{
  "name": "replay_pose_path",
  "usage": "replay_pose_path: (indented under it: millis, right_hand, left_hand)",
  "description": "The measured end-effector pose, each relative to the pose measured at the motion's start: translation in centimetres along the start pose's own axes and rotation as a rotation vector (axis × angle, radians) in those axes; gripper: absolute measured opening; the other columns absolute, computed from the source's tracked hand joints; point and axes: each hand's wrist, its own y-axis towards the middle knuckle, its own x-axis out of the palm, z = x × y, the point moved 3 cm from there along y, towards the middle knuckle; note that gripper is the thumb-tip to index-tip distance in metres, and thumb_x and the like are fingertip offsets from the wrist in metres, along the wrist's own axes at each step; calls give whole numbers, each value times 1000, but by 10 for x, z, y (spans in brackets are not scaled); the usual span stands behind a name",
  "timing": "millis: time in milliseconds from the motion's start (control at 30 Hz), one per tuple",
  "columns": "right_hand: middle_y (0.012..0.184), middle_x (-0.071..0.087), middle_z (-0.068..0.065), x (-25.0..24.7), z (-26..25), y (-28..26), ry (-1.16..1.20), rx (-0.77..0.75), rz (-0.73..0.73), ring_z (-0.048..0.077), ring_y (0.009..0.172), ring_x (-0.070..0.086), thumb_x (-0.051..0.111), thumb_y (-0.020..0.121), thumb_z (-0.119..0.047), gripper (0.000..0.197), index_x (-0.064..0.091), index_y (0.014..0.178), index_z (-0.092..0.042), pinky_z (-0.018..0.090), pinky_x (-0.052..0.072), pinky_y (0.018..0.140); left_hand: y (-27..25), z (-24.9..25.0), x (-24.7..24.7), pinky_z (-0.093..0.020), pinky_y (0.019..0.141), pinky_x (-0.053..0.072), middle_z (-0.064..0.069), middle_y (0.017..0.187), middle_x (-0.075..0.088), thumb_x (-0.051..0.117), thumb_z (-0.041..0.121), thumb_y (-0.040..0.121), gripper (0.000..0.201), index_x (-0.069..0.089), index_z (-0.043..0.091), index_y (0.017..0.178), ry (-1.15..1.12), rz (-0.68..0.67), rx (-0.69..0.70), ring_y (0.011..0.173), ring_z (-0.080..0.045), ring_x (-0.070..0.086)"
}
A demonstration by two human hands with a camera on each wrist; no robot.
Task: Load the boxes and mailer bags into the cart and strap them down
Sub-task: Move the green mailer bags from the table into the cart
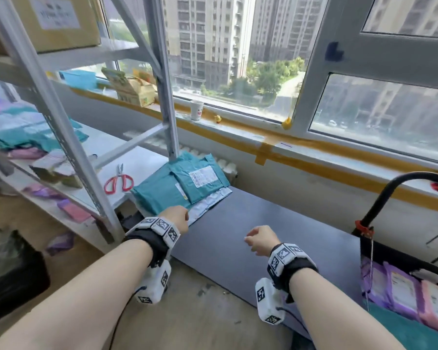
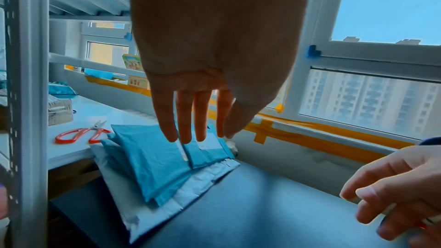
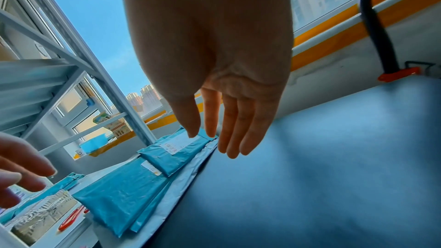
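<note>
Fingers of the left hand point(image 2: 214, 54) hang straight and loose above the teal bags point(image 1: 180, 184), holding nothing; the grip is open. Right hand point(image 1: 259, 239) is likewise open, fingers relaxed over the bare dark table point(image 1: 263, 236), gripping nothing. From the head view the left hand sits just at the near edge of the pile, close to a white bag point(image 1: 208, 202) that lies under the teal ones. The top teal bag carries a white label point(image 1: 202, 176). The pile lies at the left end of the table, beside a shelf point(image 1: 134, 162) where red scissors point(image 1: 118, 183) rest. At far right, the cart point(image 1: 390, 198) with its black handle holds purple and pink bags point(image 1: 400, 289). A paper cup point(image 1: 196, 109) stands on the windowsill point(image 1: 314, 145).
</note>
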Motion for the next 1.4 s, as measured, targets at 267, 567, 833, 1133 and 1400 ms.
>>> replay_pose_path:
  millis: [267, 567, 833, 1133, 1400]
  right_hand:
    - [92, 62, 13, 35, -73, 96, 255, 39, -26, 25, 77, 59, 66, 85, -18, 38, 56, 118, -4, 38, 54, 74]
    - [99, 53, 18, 48, -119, 215, 636, 241, -125, 23, 87, 57, 59, 90, -4, 50, 38, 135, 3, 46, 44, 101]
    - [129, 48, 21, 84, -121, 271, 745, 326, -152, 32, 115, 57, 67, 88, -18, 68, 25, 140, -6, 42, 51, 94]
    - [124, 62, 15, 92, -110, 280, 946, 339, -84, 30, 104, 64, 68, 82, 1, 42, 48, 119, -2, 43, 52, 92]
    - [105, 64, 15, 60, -102, 222, 1002, 224, -18, 27, 97, 63, 69, 77, 11, 56, 47, 126, -3, 29, 55, 73]
  left_hand:
    - [113, -61, -36, -30, 94, 44, -7, 126, 60, 48, 12, 90, 34, 58, 15, 122, -99, 36, -26, 116, -26, 56]
    - [258, -71, -52, -28, 97, 40, -9, 135, 53, 50, 13, 89, 40, 51, 14, 130, -138, -2, -63, 122, -25, 51]
    - [323, -82, -41, -28, 103, 34, -8, 146, 41, 51, 17, 93, 51, 38, 14, 142, -150, -78, -90, 131, -24, 44]
    - [331, -87, -41, -30, 103, 41, -11, 124, 62, 70, 6, 77, 53, 56, 9, 128, -371, 10, -187, 118, -23, 56]
    - [275, -82, -36, -34, 102, 45, -17, 121, 62, 67, -5, 79, 41, 61, -1, 119, -678, 58, -309, 112, -30, 60]
